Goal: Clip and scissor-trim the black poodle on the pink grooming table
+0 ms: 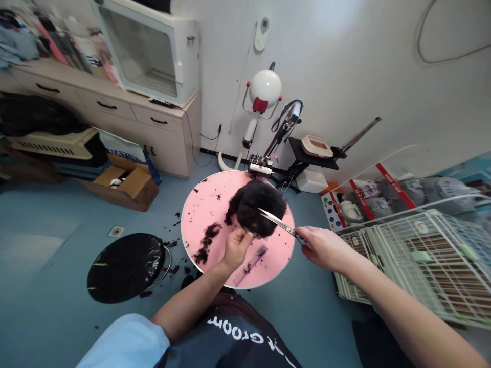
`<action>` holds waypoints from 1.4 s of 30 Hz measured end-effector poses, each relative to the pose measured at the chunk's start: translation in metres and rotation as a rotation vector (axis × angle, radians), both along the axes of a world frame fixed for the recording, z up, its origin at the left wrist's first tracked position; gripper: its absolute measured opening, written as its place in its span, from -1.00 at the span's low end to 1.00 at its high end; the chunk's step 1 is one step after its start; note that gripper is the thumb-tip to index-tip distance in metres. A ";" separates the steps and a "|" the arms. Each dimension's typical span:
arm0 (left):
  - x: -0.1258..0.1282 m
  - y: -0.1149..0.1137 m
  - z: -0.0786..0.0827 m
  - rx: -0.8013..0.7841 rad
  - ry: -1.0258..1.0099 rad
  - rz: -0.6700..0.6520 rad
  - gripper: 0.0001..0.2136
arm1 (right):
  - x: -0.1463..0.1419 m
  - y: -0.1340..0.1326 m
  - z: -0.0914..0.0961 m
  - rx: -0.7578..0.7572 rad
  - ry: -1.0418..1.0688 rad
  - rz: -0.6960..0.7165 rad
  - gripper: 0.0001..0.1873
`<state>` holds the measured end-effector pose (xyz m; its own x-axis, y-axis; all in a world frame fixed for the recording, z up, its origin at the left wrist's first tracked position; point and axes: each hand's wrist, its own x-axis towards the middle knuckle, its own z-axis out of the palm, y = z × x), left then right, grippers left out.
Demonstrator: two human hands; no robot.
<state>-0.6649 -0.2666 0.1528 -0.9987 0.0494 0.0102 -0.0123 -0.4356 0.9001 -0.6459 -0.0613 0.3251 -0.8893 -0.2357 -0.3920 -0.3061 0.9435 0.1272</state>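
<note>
A small black dog (258,207) with thick fluffy fur is on the round pink table (230,255); its features are hard to make out in the dark coat. My left hand (237,248) is closed at the near lower edge of its head, thumb and fingers pinched there. In my right hand (320,246) are long silver scissors (276,221), their blades lying slightly parted across the fur. Near my left wrist a purple comb (251,266) lies on the tabletop with some fur caught in it. Cut black fur (208,241) is scattered on the table's left side.
A black round stool (126,267) stands at left on the blue floor. Behind the table are a dryer on a stand (264,89) and a black folding arm. A wire cage (425,260) is at right. An open cardboard box (125,184) sits by the cabinets (153,133).
</note>
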 end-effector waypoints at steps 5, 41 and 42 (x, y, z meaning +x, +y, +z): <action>0.000 0.005 -0.001 -0.006 -0.007 -0.025 -0.70 | -0.013 -0.009 0.009 0.053 -0.022 0.011 -0.67; -0.006 0.030 -0.007 -0.008 -0.139 0.096 -0.66 | 0.004 0.030 -0.056 -0.514 -0.044 -0.128 -0.66; -0.005 0.032 -0.008 -0.007 -0.131 0.092 -0.66 | 0.002 0.030 -0.056 -0.489 -0.041 -0.120 -0.68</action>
